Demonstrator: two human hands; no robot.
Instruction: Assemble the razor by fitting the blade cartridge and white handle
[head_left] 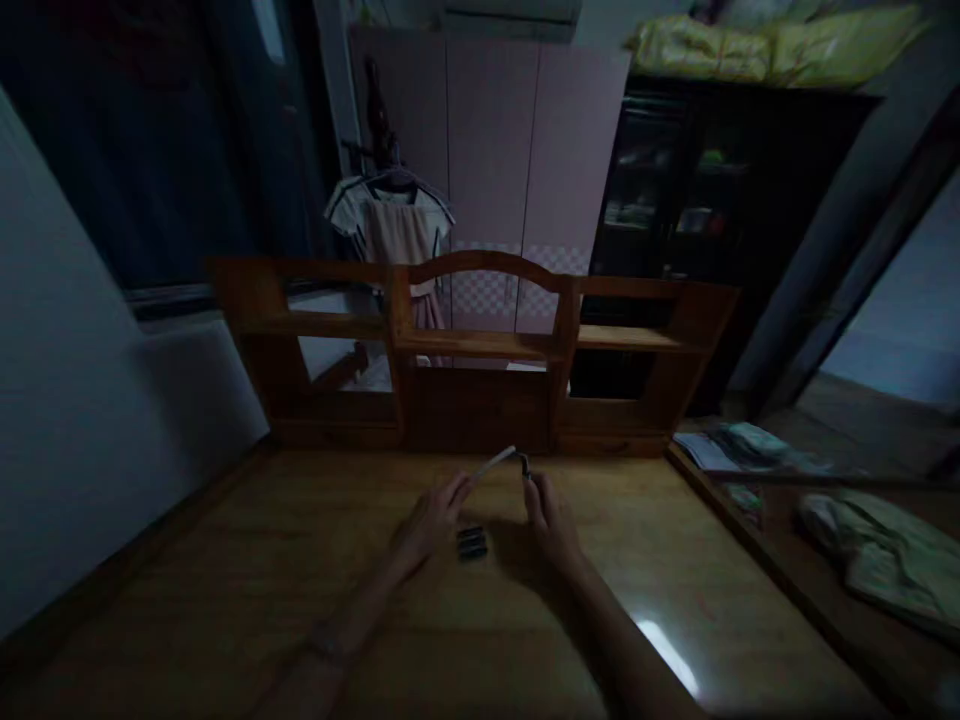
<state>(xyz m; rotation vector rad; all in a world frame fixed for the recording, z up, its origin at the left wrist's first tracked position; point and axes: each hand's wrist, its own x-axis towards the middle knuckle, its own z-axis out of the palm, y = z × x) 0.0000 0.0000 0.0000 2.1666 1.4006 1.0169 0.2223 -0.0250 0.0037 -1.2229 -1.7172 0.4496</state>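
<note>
My left hand (439, 512) pinches one end of a thin pale strip (493, 463) that slants up to the right. In my right hand (551, 520) is a small dark object (524, 464), its upper part showing above the fingers and meeting or nearly meeting the strip's far end. The dim light hides what exactly these two are, and whether they are joined. On the wooden tabletop between my hands lie several short dark cylinders (472, 543), side by side, that look like batteries.
A wooden shelf unit (480, 345) stands along the back of the tabletop (337, 600). Papers (709, 452) and a folded cloth or bag (892, 545) lie on a lower surface to the right. A white wall (90, 400) borders the left side. Behind are pink wardrobe doors (491, 150).
</note>
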